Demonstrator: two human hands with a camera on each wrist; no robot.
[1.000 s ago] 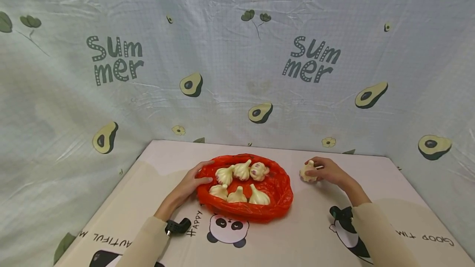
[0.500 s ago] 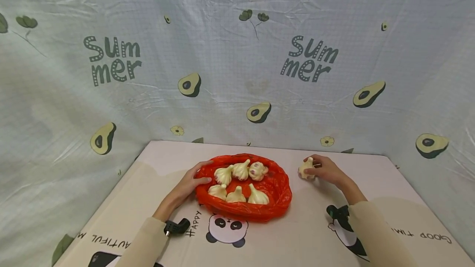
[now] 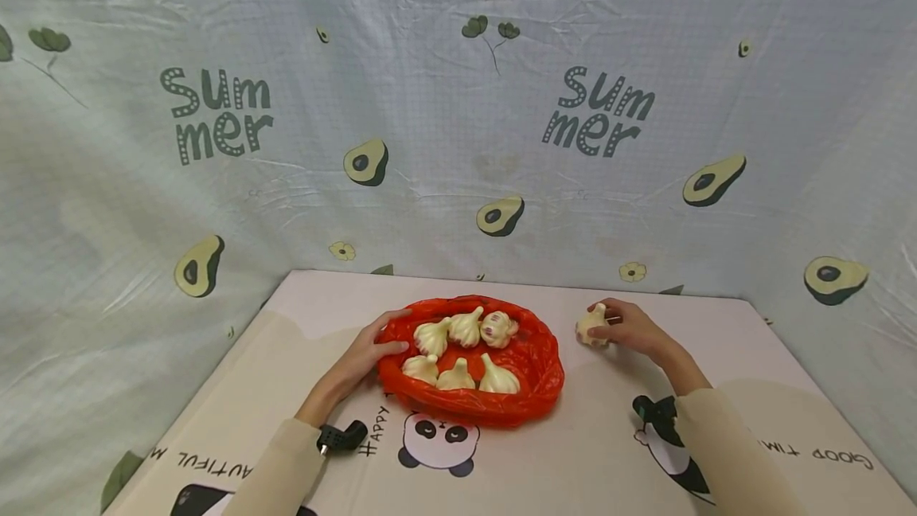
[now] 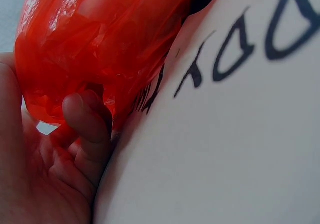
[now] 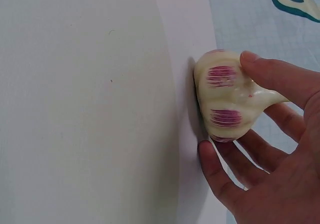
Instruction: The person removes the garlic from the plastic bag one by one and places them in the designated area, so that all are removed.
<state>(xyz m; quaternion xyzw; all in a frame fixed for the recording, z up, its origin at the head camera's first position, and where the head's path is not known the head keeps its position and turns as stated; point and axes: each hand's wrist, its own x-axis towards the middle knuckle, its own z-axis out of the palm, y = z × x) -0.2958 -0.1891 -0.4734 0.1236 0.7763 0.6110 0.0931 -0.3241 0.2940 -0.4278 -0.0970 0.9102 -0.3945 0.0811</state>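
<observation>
In the head view a basket lined with red plastic [image 3: 494, 411] holds several garlic bulbs [image 3: 498, 377] in two rows. The left hand [image 3: 361, 353] grips its left rim; the left wrist view shows curled fingers against the red plastic [image 4: 100, 39]. To the right of the basket, the right hand [image 3: 634, 330] holds a single garlic bulb [image 3: 590, 326], stem up, at the table surface. Thumb and fingers surround this purple-streaked bulb [image 5: 225, 94] in the right wrist view, its base facing the table.
The pale table [image 3: 559, 468] carries printed writing and a panda picture [image 3: 439, 444] in front of the basket. Behind and at both sides hangs a patterned cloth [image 3: 430, 102] with avocado prints. A black strap mount [image 3: 342, 437] sits on the left wrist.
The head view has shifted slightly. The right hand and its bulb have moved only a little; the left hand stays on the basket rim.
</observation>
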